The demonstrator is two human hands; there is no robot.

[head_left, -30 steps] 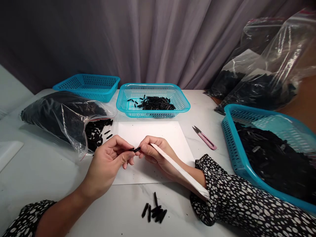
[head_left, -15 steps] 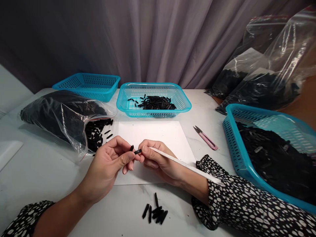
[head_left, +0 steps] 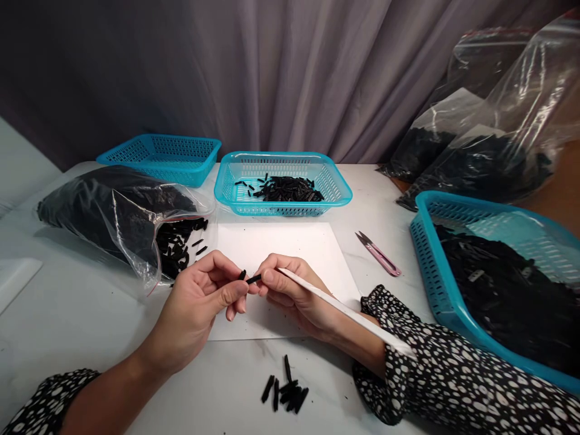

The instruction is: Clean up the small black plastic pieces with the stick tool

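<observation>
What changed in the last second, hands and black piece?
The one black piece now shows as two: a stub in the left hand, a piece in the right hand. The white stick swung flatter. Baskets, bags, snips, pile unmoved.

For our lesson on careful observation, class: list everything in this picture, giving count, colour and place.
far-left basket: one, turquoise, table's far left.
middle basket: one, turquoise, far centre, some black pieces inside.
right basket: one, turquoise, right side, heaped with black pieces.
plastic bags: three, clear, holding black pieces; one left, two far right.
white sheet: one, under the hands.
snips: one, pink, right of the sheet.
loose pieces: small heap, black, near edge.
table: one, white.
curtain: grey, behind.
black piece: one, between both hands' fingertips.
white stick: one, in the right hand.
left hand, right hand: two, sleeves black with white spots.
</observation>
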